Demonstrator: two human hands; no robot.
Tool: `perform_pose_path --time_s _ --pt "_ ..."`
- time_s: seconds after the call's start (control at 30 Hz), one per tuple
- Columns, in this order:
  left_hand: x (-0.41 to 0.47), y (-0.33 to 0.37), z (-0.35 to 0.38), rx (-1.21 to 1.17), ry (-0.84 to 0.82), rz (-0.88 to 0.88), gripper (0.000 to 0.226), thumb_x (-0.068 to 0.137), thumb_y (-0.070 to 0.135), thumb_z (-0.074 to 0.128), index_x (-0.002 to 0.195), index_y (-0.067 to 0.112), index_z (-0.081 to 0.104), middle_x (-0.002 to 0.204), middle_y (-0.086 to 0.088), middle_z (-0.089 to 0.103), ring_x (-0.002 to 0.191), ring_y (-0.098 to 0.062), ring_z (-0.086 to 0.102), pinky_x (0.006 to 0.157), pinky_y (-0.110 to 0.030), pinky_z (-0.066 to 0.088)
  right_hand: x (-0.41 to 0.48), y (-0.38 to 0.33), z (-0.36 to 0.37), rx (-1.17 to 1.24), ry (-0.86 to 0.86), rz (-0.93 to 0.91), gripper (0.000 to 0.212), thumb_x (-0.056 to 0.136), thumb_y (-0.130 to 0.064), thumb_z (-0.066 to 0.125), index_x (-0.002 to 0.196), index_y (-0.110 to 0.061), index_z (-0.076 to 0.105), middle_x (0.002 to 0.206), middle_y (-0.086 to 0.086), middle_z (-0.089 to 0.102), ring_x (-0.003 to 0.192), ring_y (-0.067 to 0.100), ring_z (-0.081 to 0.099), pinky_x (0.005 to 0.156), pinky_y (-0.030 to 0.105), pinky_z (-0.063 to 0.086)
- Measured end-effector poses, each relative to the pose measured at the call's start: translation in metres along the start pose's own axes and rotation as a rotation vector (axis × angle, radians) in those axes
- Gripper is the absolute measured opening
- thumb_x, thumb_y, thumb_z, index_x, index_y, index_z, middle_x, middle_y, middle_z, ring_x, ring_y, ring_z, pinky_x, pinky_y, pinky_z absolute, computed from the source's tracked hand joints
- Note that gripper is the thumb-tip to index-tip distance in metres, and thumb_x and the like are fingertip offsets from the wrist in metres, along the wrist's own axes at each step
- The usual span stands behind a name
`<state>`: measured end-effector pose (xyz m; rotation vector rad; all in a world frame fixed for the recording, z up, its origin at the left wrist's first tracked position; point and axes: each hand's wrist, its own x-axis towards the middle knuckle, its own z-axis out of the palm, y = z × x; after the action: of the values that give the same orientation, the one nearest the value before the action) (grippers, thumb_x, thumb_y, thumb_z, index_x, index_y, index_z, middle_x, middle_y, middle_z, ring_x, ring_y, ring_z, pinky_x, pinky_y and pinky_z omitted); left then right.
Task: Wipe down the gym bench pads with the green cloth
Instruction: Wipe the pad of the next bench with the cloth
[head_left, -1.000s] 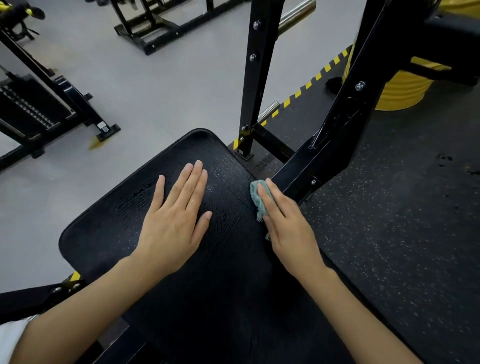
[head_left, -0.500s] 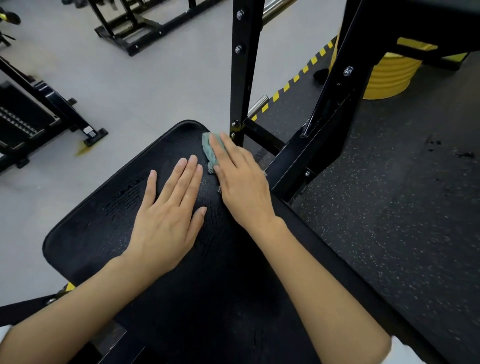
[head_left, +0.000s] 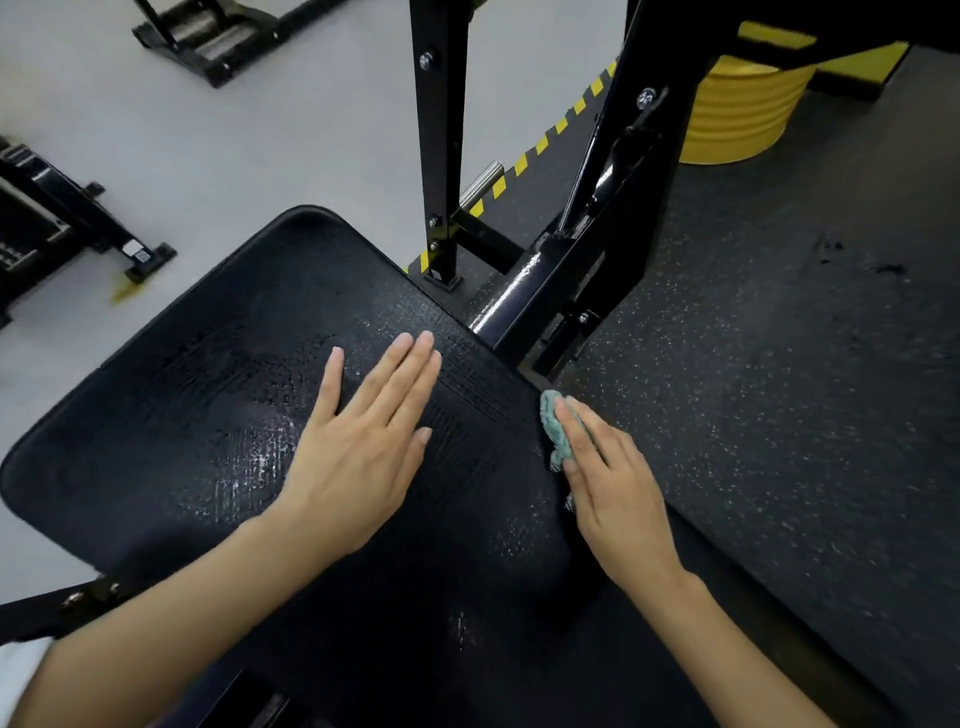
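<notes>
L hand (head_left: 363, 457) flat & open mid bench pad (head_left: 182, 415), holding nothing; R hand (head_left: 613, 493), flat too, pressing green cloth (head_left: 551, 428) onto pad's 3 o'clock edge.

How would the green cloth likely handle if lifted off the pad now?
Probably floppy: the green cloth lies bunched and wrinkled under the flat right hand. Likely light, being a small wad. Perhaps damp, given the wet sheen on the bench pad, so it may cling.
</notes>
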<state>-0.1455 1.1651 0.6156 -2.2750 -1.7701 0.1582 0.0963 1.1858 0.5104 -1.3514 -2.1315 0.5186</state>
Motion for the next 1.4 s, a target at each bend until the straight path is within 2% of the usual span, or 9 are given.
perform_pose_path --time_s 0.23,0.47,0.6,0.83,0.93,1.0,1.1,1.27,1.4 --pt "-0.002 0.015 0.006 0.013 -0.016 -0.002 0.060 0.099 0.035 0.026 0.152 0.007 0.026 0.162 -0.006 0.018 0.149 -0.020 0.018 0.118 -0.055 0.016 0.008 -0.021 -0.001 0.071 0.028 0.125 0.049 0.103 -0.031 0.025 0.152 -0.030 0.024 0.145 -0.007 0.044 0.125 0.010 0.042 0.104 0.033 0.039" --pt "-0.002 0.017 0.006 0.065 -0.044 -0.008 0.062 0.100 0.037 0.023 0.153 0.006 0.023 0.163 -0.007 0.015 0.150 -0.020 0.015 0.119 -0.053 0.015 0.086 -0.073 0.013 0.141 0.083 0.020 0.047 0.103 -0.022 0.037 0.150 -0.017 0.033 0.141 0.001 0.051 0.120 0.019 0.051 0.099 0.035 0.043" --pt "-0.002 0.018 0.005 0.071 -0.046 -0.005 0.062 0.100 0.038 0.023 0.153 0.006 0.023 0.163 -0.007 0.016 0.150 -0.020 0.016 0.119 -0.053 0.015 0.059 -0.043 0.009 0.152 0.028 -0.020 0.051 0.101 -0.021 0.039 0.151 -0.023 0.029 0.146 -0.005 0.045 0.126 0.014 0.046 0.103 0.033 0.042" --pt "-0.002 0.020 0.006 0.069 -0.049 -0.020 0.063 0.100 0.039 0.022 0.154 0.007 0.021 0.163 -0.006 0.014 0.150 -0.019 0.013 0.119 -0.053 0.011 -0.035 0.031 -0.010 0.068 -0.013 0.104 0.050 0.101 -0.028 0.029 0.151 -0.030 0.024 0.142 -0.008 0.047 0.124 0.008 0.043 0.102 0.032 0.042" --pt "-0.001 0.021 0.006 0.075 -0.051 -0.020 0.063 0.100 0.039 0.022 0.154 0.007 0.021 0.163 -0.006 0.014 0.150 -0.020 0.013 0.119 -0.053 0.012 -0.054 0.045 -0.017 0.064 -0.044 0.136 0.050 0.102 -0.031 0.026 0.151 -0.034 0.019 0.140 -0.009 0.047 0.123 0.003 0.041 0.100 0.024 0.038" --pt "-0.001 0.021 0.006 0.078 -0.053 -0.019 0.063 0.100 0.039 0.022 0.154 0.006 0.020 0.163 -0.007 0.014 0.150 -0.020 0.013 0.119 -0.054 0.012 -0.049 0.040 -0.014 0.093 -0.043 0.161 0.049 0.102 -0.033 0.024 0.151 -0.034 0.021 0.137 -0.009 0.049 0.119 0.000 0.040 0.098 0.021 0.034" --pt "-0.001 0.022 0.006 0.084 -0.058 -0.022 0.064 0.100 0.040 0.022 0.153 0.006 0.021 0.163 -0.007 0.015 0.150 -0.020 0.013 0.119 -0.054 0.012 -0.029 0.021 -0.007 0.116 0.002 0.162 0.048 0.103 -0.033 0.023 0.151 -0.030 0.026 0.129 -0.006 0.054 0.112 0.006 0.045 0.093 0.027 0.041" --pt "0.000 0.023 0.006 0.089 -0.065 -0.012 0.065 0.099 0.041 0.023 0.153 0.005 0.022 0.163 -0.008 0.015 0.150 -0.021 0.013 0.119 -0.054 0.012 0.036 -0.030 0.005 0.118 0.061 0.077 0.048 0.102 -0.028 0.029 0.150 -0.018 0.033 0.132 0.001 0.056 0.114 0.016 0.050 0.095 0.033 0.042" --pt "0.001 0.022 0.007 0.085 -0.078 0.005 0.066 0.099 0.042 0.022 0.153 0.005 0.020 0.163 -0.008 0.013 0.151 -0.020 0.011 0.119 -0.054 0.012 0.058 -0.048 0.012 0.117 0.086 0.059 0.046 0.102 -0.027 0.032 0.148 -0.019 0.036 0.131 -0.002 0.057 0.112 0.016 0.053 0.092 0.032 0.044"
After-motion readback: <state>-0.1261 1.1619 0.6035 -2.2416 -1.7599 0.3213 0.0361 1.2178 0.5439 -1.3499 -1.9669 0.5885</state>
